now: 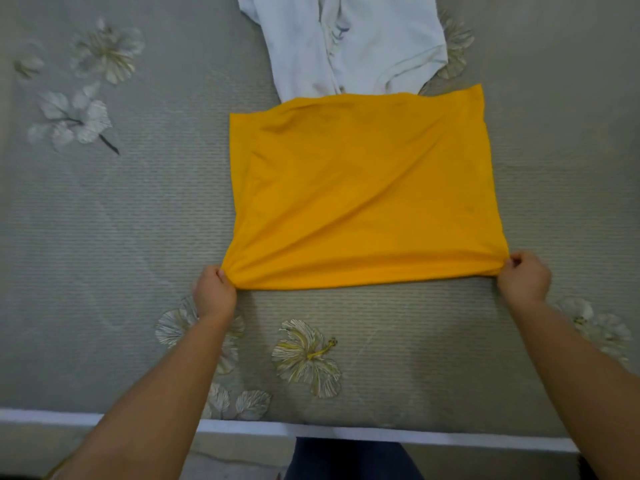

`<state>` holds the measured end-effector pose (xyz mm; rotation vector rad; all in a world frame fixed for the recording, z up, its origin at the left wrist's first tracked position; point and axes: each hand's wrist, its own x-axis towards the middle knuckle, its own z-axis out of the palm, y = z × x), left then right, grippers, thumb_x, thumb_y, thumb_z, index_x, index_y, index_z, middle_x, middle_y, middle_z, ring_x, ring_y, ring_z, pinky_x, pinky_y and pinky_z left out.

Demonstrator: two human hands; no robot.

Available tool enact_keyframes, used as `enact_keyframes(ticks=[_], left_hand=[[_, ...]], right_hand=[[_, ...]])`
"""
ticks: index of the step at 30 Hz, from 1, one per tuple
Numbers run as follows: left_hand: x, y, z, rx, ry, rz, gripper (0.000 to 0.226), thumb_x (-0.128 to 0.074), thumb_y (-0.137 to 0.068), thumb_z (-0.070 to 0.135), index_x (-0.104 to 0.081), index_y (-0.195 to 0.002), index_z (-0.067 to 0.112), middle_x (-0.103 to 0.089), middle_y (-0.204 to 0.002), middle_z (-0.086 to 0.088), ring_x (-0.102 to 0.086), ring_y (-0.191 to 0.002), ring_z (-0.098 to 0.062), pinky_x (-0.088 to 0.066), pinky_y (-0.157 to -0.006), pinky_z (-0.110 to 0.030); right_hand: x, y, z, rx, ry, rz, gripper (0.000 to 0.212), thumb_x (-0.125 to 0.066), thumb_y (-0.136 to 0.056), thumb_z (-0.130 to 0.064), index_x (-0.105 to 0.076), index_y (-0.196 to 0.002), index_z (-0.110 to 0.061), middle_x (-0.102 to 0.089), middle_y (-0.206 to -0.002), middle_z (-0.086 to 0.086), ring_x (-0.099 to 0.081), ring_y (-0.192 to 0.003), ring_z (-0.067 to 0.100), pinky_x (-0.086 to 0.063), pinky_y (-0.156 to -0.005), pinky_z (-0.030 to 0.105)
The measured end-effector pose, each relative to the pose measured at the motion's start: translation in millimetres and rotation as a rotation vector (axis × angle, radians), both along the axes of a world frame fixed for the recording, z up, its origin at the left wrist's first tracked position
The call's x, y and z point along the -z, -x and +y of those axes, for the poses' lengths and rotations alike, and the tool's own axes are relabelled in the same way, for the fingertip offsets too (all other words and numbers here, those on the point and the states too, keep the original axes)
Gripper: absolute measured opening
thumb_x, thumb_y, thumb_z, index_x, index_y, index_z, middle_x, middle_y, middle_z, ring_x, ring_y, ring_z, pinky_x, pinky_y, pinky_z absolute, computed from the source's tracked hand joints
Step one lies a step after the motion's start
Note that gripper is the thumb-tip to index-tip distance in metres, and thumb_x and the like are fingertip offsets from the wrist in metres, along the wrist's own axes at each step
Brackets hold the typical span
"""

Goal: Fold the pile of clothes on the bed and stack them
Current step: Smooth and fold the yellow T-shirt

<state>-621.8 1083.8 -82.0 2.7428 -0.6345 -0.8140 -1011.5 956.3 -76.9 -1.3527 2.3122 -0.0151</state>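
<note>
Yellow garment (363, 188): folded into a rough rectangle, lying flat on the bed near the middle of the near half; diagonal creases across the top layer; near edge drawn taut between the two hands and bunched at both near corners.

Left hand (214, 291): clenched on the near left corner of the yellow garment — fingers curled round a gathered bunch of cloth, knuckles up, forearm reaching in from the near edge of the bed.

Right hand (524, 277): grasping the near right corner of the yellow garment, cloth pinched between thumb and curled fingers; forearm coming in from the near right.

White garment (346, 43): spread loosely toward the far edge of the bed, wrinkled, with faint grey marks; its near part tucked under the far edge of the yellow garment, so touching it; upper part cut off by the frame.

Bed (121, 220): covered in a grey-green ribbed sheet printed with pale hibiscus flowers — one bloom (306, 356) between the forearms near the near edge, others toward the far left corner.

Bed edge (346, 433): white strip along the near side.

Containers: both garments resting straight on the sheet.

Dark blue clothing (349, 459): on the person, just below the near edge.
</note>
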Motion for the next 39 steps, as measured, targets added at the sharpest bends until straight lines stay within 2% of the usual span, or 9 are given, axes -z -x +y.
enact_keyframes(ticks=[6,11,14,19,22,24,30,35,39], left_hand=[[-3,1,2,0.418,-0.279,-0.185,0.028,-0.036,-0.094,0.005,-0.050,-0.118,0.001,-0.053,-0.120,-0.022,-0.042,-0.111,-0.035,-0.034,-0.089,-0.039],[-11,18,-9,0.465,-0.193,-0.276,0.045,-0.047,-0.085,-0.004,-0.041,-0.129,-0.004,-0.043,-0.128,-0.028,-0.039,-0.115,-0.040,-0.030,-0.096,-0.043],[-13,46,-40,0.717,0.004,-0.285,0.047,-0.056,-0.066,-0.018,-0.056,-0.112,-0.012,-0.056,-0.110,-0.034,-0.054,-0.099,-0.049,-0.047,-0.076,-0.050],[-21,118,-136,1.330,0.107,-0.285,0.044,-0.029,-0.063,0.010,-0.064,-0.089,0.005,-0.067,-0.080,-0.013,-0.066,-0.070,-0.030,-0.050,-0.048,-0.026],[-24,176,-200,1.590,0.147,-0.301,0.045,-0.031,-0.080,0.009,-0.056,-0.117,0.005,-0.062,-0.111,-0.015,-0.062,-0.098,-0.030,-0.051,-0.069,-0.032],[-16,214,-238,1.777,0.077,-0.374,0.050,-0.030,-0.095,0.010,-0.024,-0.145,0.012,-0.029,-0.149,-0.008,-0.037,-0.129,-0.027,-0.038,-0.093,-0.039],[-2,273,-312,1.912,-0.072,-0.504,0.059,-0.030,-0.097,0.004,-0.004,-0.148,0.019,0.000,-0.157,0.001,-0.040,-0.124,-0.030,-0.038,-0.078,-0.037],[4,267,-339,1.930,-0.149,-0.527,0.043,-0.041,-0.092,0.000,-0.035,-0.133,0.008,-0.042,-0.132,-0.015,-0.051,-0.106,-0.035,-0.034,-0.066,-0.034],[-3,246,-347,1.961,-0.164,-0.547,0.033,-0.040,-0.094,0.004,-0.045,-0.126,0.003,-0.037,-0.132,-0.021,-0.045,-0.112,-0.037,-0.036,-0.072,-0.040]], right_hand=[[2,-2,6,-0.072,-0.072,0.087,0.021,-0.044,-0.086,0.004,-0.057,-0.100,0.012,-0.056,-0.100,0.035,-0.048,-0.100,0.047,-0.042,-0.074,0.044],[0,-5,1,-0.001,-0.041,0.075,0.033,-0.049,-0.085,0.001,-0.052,-0.116,0.011,-0.051,-0.116,0.035,-0.044,-0.111,0.047,-0.039,-0.087,0.048],[-3,-11,0,0.042,-0.044,0.021,0.042,-0.050,-0.090,-0.015,-0.046,-0.125,0.008,-0.048,-0.124,0.032,-0.042,-0.117,0.043,-0.036,-0.094,0.047],[0,-20,1,0.085,-0.163,0.007,0.046,-0.058,-0.088,-0.031,-0.051,-0.119,0.002,-0.049,-0.124,0.024,-0.040,-0.120,0.037,-0.032,-0.097,0.046],[7,-21,-4,0.133,-0.177,-0.018,0.037,-0.057,-0.088,-0.026,-0.055,-0.115,0.000,-0.052,-0.123,0.021,-0.041,-0.120,0.035,-0.030,-0.099,0.043],[13,-23,-5,0.142,-0.165,-0.017,0.033,-0.055,-0.088,-0.022,-0.058,-0.113,-0.001,-0.052,-0.122,0.019,-0.039,-0.121,0.033,-0.029,-0.099,0.040],[13,-15,-4,0.099,-0.157,-0.043,0.028,-0.052,-0.090,-0.023,-0.058,-0.108,-0.003,-0.055,-0.116,0.016,-0.046,-0.113,0.031,-0.030,-0.090,0.037],[5,-8,-3,0.083,0.049,-0.212,0.008,-0.064,-0.077,-0.006,-0.058,-0.076,-0.001,-0.062,-0.084,0.026,-0.058,-0.086,0.040,-0.039,-0.074,0.042],[-13,-6,-2,0.052,0.090,-0.341,0.012,-0.060,-0.084,-0.012,-0.051,-0.075,-0.010,-0.062,-0.081,0.018,-0.058,-0.082,0.034,-0.032,-0.065,0.033]])
